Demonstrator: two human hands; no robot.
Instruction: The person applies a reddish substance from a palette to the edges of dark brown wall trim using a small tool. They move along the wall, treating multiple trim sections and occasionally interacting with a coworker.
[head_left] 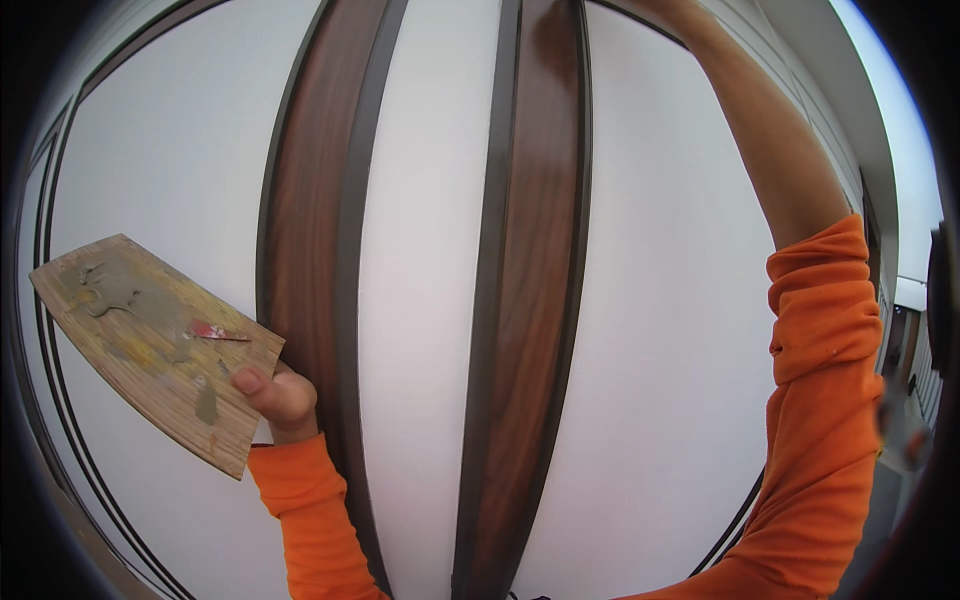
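A thin wooden board (150, 330) tilts in front of me on the left, smeared with grey-beige paste and spots of yellow and red. My left hand (280, 395) grips its lower right corner, thumb lying on top and the other fingers hidden beneath. High up on the right, my right arm is raised, and my right hand (668, 12) is cut off by the upper edge near the top of a dark wood-grain strip (545, 220). Its fingers, and anything in them, are out of sight. Both arms wear orange sleeves.
White panels (430, 250) fill the surface ahead, split by a second brown wood-grain strip (320, 150) with dark grey edging. Dark frame lines run along the left side. On the far right are a pale overhang (835, 75) and a blurred background.
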